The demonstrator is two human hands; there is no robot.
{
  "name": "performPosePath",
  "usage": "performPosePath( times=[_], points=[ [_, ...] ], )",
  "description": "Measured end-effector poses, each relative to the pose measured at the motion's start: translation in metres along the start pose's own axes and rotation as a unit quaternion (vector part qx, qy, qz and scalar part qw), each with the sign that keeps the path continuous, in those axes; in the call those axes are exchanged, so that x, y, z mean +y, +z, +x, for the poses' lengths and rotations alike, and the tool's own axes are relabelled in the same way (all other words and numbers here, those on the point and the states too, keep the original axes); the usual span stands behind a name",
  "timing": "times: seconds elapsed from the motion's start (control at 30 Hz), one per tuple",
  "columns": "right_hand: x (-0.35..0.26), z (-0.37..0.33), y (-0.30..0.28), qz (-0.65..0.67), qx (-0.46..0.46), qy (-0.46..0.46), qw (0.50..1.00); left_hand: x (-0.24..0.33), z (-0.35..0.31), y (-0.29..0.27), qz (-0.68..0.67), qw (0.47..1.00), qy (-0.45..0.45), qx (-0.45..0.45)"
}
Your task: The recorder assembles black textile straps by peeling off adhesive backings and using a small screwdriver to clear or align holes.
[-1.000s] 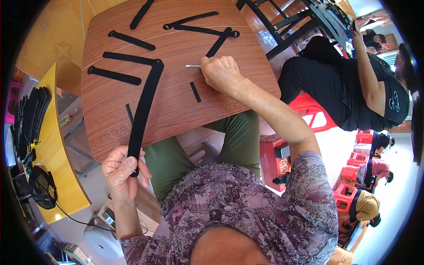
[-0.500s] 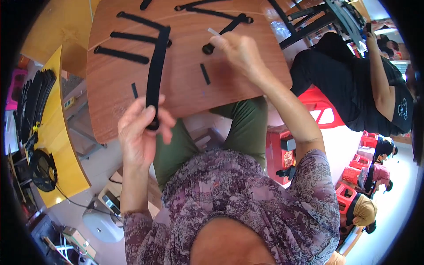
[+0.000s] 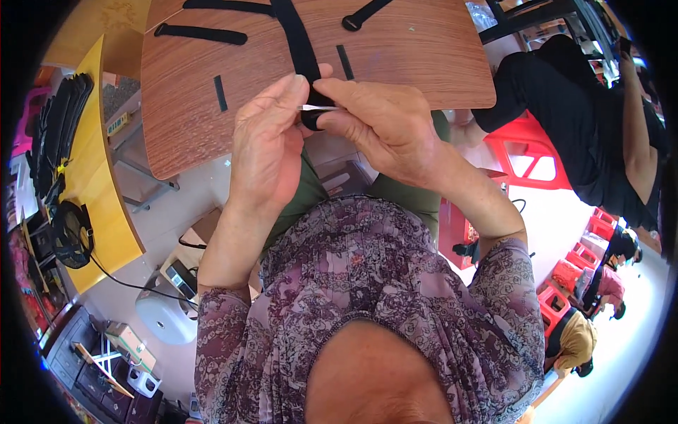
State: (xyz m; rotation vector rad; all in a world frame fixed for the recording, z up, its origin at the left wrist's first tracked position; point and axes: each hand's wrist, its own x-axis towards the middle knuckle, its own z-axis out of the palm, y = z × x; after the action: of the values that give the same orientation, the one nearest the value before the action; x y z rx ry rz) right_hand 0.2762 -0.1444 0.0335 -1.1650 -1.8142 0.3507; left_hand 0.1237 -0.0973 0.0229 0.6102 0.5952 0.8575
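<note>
A long black strap (image 3: 299, 44) runs from the far side of the wooden table to its near edge, where its end is between my hands. My left hand (image 3: 265, 152) is closed on that end, thumb on top. In my right hand (image 3: 399, 131) a small, thin white strip (image 3: 316, 108) is pinched between thumb and forefinger, lying across the strap's end. Whether it touches the strap is hard to tell. Fingers hide part of the strap's end. A short dark strip (image 3: 220, 93) lies left of my hands, and another short dark strip (image 3: 345, 62) just beyond them.
On the wooden table (image 3: 183, 127) lie another black strap (image 3: 201, 33) and a ring-ended strap (image 3: 364, 15). A yellow table (image 3: 116, 233) at left carries a pile of black straps (image 3: 60, 120) and a fan (image 3: 70, 233). A person in black (image 3: 565, 106) sits at right by a red stool (image 3: 530, 159).
My right hand has come down and left with the white strip to the strap's end. My left hand has moved up and right with the strap. The view has shifted nearer my body.
</note>
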Motion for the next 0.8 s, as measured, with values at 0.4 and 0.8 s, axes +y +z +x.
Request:
performPosePath(
  times=[0.4, 0.8],
  points=[
    [-0.004, -0.009, -0.036, 0.206, -0.069, 0.246, 0.944, 0.001, -0.001, -0.008, -0.015, 0.997, -0.032, -0.072],
    [-0.019, -0.016, -0.024, 0.116, -0.083, 0.192, 0.971, 0.008, -0.006, -0.011, -0.051, 0.997, 0.046, -0.037]
  ],
)
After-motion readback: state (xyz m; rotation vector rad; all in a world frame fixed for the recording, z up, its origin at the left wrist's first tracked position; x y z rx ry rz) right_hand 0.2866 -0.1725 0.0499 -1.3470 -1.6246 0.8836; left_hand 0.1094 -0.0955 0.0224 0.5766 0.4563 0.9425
